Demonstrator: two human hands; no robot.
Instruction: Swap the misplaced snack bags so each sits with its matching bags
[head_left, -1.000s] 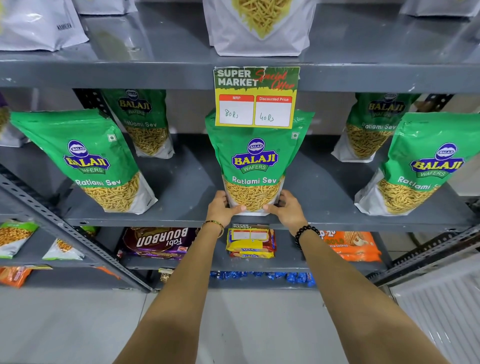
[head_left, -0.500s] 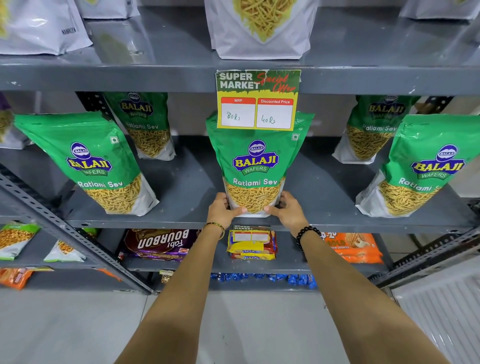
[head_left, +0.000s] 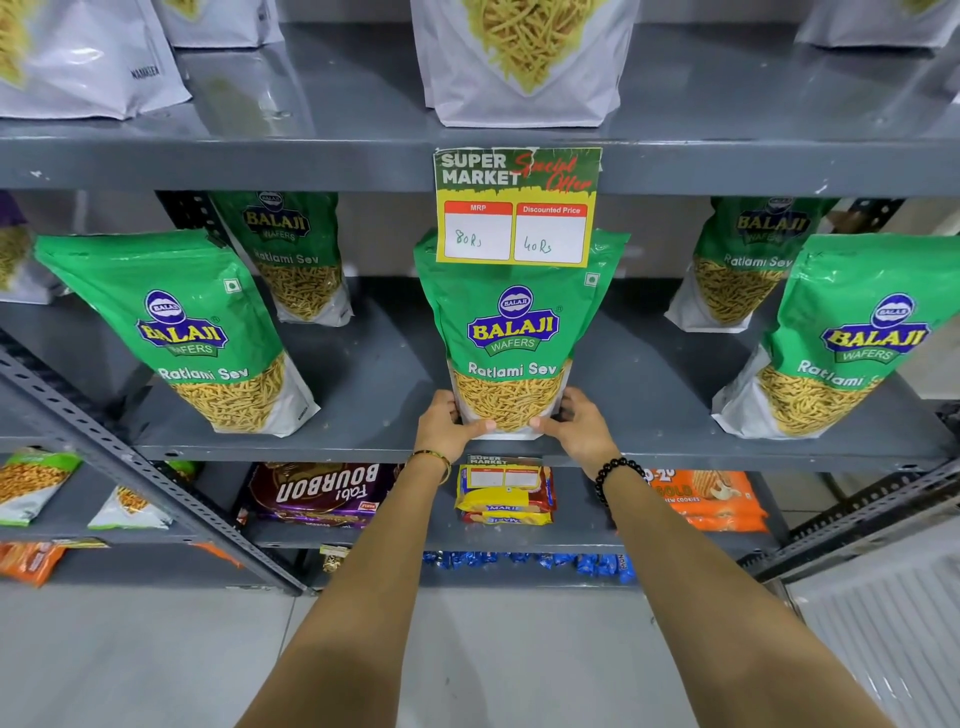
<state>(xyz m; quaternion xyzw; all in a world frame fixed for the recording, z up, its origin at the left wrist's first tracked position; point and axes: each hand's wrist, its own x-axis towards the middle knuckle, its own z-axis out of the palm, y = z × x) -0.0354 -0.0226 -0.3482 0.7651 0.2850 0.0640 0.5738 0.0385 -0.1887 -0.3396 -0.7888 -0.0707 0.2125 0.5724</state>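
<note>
A green Balaji Ratlami Sev bag (head_left: 514, 332) stands upright at the front middle of the grey middle shelf (head_left: 374, 395). My left hand (head_left: 447, 428) grips its lower left corner and my right hand (head_left: 579, 428) its lower right corner, thumbs on the front. Matching green bags stand at the left (head_left: 182, 332), back left (head_left: 291, 254), right (head_left: 841, 338) and back right (head_left: 743, 260). On the upper shelf (head_left: 311, 161) stand white sev bags, one in the middle (head_left: 524, 57) and one at the left (head_left: 78, 57).
A yellow and green price card (head_left: 517, 208) hangs from the upper shelf edge over the held bag's top. The lower shelf holds a Bourbon biscuit pack (head_left: 322, 493), a Marie pack (head_left: 506, 499) and orange cookie packs (head_left: 711, 501). A slanted metal brace (head_left: 130, 467) crosses at left.
Both hands stay on the bag's lower corners. The bag stands in the same spot; only the view has shifted slightly.
</note>
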